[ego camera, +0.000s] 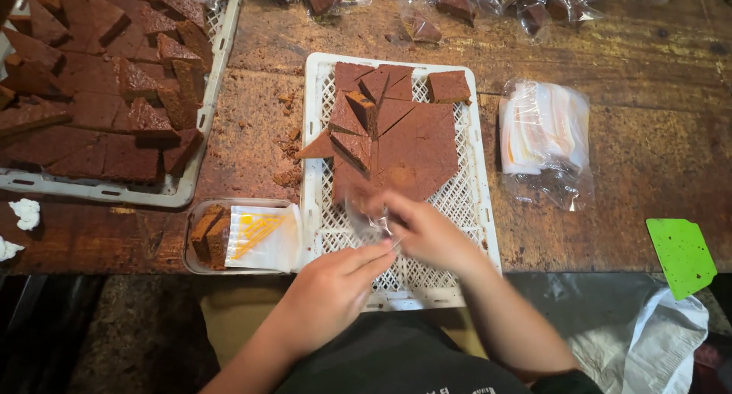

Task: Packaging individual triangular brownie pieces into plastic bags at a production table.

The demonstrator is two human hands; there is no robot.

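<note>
Both hands, left (329,287) and right (427,230), pinch a clear bag (370,225) over the white tray (473,211), brown cake (404,135) at 12 o'clock on the counter (648,173)

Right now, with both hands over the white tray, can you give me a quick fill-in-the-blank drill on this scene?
1. The left hand and right hand together hold a small clear ____.
2. The brown cake pieces lie on a white ____ tray.
3. The scraper at the table's right edge is ____.

Missing words: bag; lattice; green
</note>
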